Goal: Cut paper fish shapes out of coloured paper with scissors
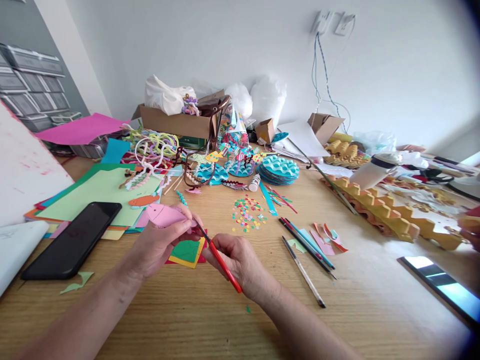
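My left hand [161, 242] pinches a pink paper fish [165, 215] by its tail end, its head pointing left with an eye and a gill line drawn on. In my right hand [240, 260] is a pair of scissors [225, 266] with red handles, the blades reaching to the tail of the fish. Whether the blades are parted I cannot tell. Below the hands lie small stacked paper squares [186, 251] in green, yellow and red. An orange paper fish [143, 201] rests on the green sheets just behind the pink one.
Coloured sheets and a black phone [73, 240] lie on the left. Colourful paper dots [249, 214], pencils [307, 242] and a pen [303, 271] are to the right. Egg cartons [382, 205], a second phone [442, 285] and part of another person's hand [469, 225] are farther right. Blue wavy discs [278, 170] stand behind.
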Demonstrator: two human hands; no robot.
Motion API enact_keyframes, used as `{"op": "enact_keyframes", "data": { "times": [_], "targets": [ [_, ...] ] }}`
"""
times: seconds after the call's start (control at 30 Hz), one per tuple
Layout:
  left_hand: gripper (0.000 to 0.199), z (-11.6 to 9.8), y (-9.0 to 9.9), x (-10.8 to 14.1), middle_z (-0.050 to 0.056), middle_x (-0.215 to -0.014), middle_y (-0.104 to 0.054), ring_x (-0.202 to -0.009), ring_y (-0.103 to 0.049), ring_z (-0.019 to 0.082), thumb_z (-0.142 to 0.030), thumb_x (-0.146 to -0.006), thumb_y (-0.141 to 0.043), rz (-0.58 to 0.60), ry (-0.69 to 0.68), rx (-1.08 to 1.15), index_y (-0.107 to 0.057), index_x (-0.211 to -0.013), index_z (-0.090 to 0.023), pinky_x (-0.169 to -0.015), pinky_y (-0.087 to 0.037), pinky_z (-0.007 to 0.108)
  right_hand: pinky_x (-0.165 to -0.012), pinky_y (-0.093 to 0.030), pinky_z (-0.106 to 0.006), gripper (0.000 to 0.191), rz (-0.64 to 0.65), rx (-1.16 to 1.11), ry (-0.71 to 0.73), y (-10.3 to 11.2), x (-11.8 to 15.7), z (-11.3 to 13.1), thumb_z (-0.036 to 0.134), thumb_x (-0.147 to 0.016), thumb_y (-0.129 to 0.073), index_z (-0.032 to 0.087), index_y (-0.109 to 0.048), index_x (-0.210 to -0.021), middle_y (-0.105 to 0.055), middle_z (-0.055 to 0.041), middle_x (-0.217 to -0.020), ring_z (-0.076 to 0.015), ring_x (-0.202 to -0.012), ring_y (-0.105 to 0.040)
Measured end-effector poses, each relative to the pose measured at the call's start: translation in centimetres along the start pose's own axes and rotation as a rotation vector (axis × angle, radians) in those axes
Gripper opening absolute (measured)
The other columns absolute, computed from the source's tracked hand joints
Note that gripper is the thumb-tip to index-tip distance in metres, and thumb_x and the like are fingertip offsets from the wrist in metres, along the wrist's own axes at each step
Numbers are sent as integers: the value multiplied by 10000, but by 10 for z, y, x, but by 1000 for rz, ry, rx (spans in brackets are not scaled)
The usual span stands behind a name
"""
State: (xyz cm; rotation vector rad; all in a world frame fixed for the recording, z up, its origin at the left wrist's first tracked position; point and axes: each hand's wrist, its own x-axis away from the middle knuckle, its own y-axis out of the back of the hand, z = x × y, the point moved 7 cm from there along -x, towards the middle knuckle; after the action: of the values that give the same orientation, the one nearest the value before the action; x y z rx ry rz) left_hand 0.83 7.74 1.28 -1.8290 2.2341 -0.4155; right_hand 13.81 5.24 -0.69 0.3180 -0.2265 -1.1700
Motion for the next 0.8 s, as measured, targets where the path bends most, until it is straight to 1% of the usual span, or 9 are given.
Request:
{"op": "enact_keyframes", "data": {
  "times": [0.23,0.5,0.6,0.7,0.73,0.8],
  "targets": [
    [80,3,2,-2,-13,-742,-670,-693,-623,116,-198,-728,-691,111,34,-22,-627,-681,-195,-607,-522,166,-420,-208,-197,406,4,29,24,-1,0,-2,485,-796,-552,174,-427,-567,-359,55,-510,-73,-482,-303],
    [92,1,2,-2,-22,-747,-673,-698,-632,113,-200,-749,-680,141,46,-37,-619,-681,-196,-613,-526,162,-413,-195,-203,417,-8,45,54,-2,-2,-4,487,-800,-546,176,-418,-554,-346,56,-495,-70,-468,-289],
    [85,3,3,-3,-28,-758,-676,-708,-632,108,-198,-758,-673,139,45,-30,-627,-687,-202,-617,-519,154,-415,-206,-203,404,32,-22,27,-3,0,-1,500,-809,-535,177,-440,-585,-362,56,-497,-72,-460,-302],
    [71,5,3,-4,-21,-765,-680,-745,-633,116,-202,-778,-653,141,37,-45,-647,-707,-203,-653,-516,166,-422,-243,-200,391,89,-162,-35,-5,2,2,516,-803,-539,180,-452,-621,-403,56,-497,-76,-450,-352],
    [66,5,3,-5,-16,-766,-679,-759,-631,123,-206,-781,-648,136,30,-55,-654,-716,-201,-666,-518,178,-425,-255,-200,385,83,-215,-57,-4,2,2,516,-792,-551,182,-452,-628,-410,57,-493,-77,-447,-365],
    [55,7,3,-5,-12,-758,-670,-764,-622,132,-215,-777,-651,111,14,-87,-662,-727,-194,-672,-515,194,-438,-276,-200,345,27,-327,-80,1,1,1,487,-758,-595,181,-469,-664,-424,62,-504,-80,-458,-377]
  ]
}}
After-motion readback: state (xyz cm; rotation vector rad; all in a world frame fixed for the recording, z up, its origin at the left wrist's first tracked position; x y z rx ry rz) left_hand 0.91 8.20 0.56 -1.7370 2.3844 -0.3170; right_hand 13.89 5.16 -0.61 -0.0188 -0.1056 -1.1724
